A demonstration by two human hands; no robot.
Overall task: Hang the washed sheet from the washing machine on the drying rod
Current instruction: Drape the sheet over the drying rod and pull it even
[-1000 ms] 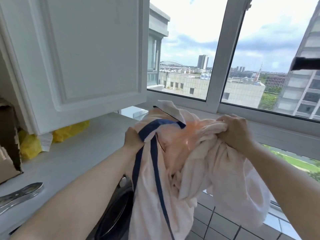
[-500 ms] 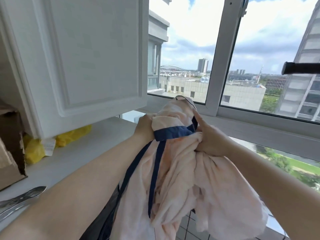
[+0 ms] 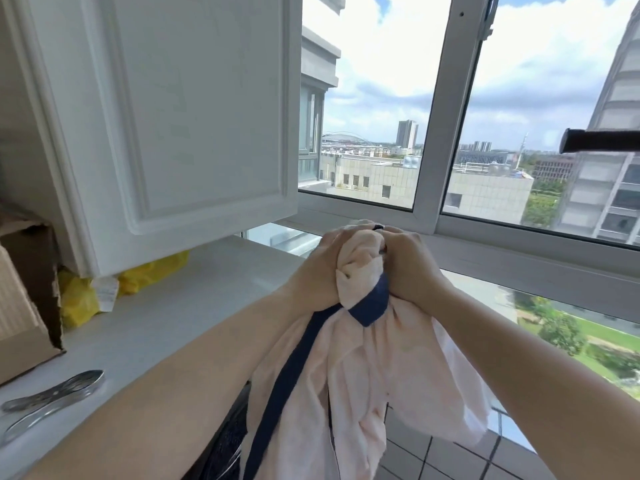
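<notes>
A pale pink sheet [image 3: 374, 368] with a dark blue band hangs bunched in front of me, trailing down past the bottom of the view. My left hand [image 3: 320, 271] grips the top of the bunch from the left. My right hand [image 3: 408, 268] grips the same bunch from the right, and the two hands sit close together. A dark rod end [image 3: 602, 140] juts in from the right edge at window height, above and right of my hands. The dark washing machine opening [image 3: 228, 441] shows partly below my left arm.
A white cabinet door [image 3: 166, 109] stands open at upper left, above a white counter [image 3: 180, 306]. On the counter lie a yellow bag [image 3: 79, 299], a cardboard box [image 3: 24, 299] and a metal clip [image 3: 52, 400]. A large window [image 3: 446, 109] faces me; tiled floor lies at lower right.
My hands have drawn together on the top of the sheet, bunching it tighter and lower. The view has tilted upward slightly.
</notes>
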